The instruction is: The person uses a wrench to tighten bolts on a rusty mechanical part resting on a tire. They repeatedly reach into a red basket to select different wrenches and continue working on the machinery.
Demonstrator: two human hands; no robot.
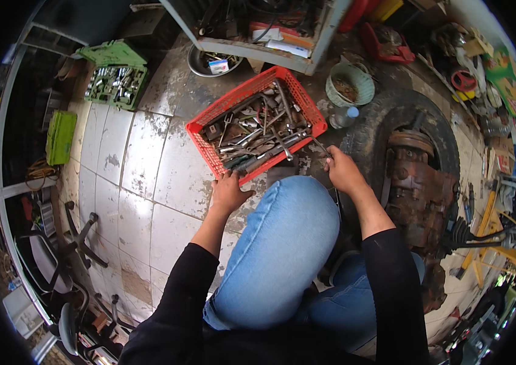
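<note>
Head view: the red crate [256,125] of loose wrenches and sockets sits on the tiled floor [142,158]. The left hand [228,192] lies fingers-curled against its near rim. The right hand [342,170], just right of the crate, pinches a thin metal tool [320,146]. Steady the crate while drawing tools out. Beyond the crate stands a grey shelf [258,45]; right of it, a tyre [379,121] around a rusty housing [416,182].

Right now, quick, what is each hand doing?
Left hand: open, fingers resting on the near rim of the red crate of tools.
Right hand: closed around a thin metal tool at the crate's corner.
</note>
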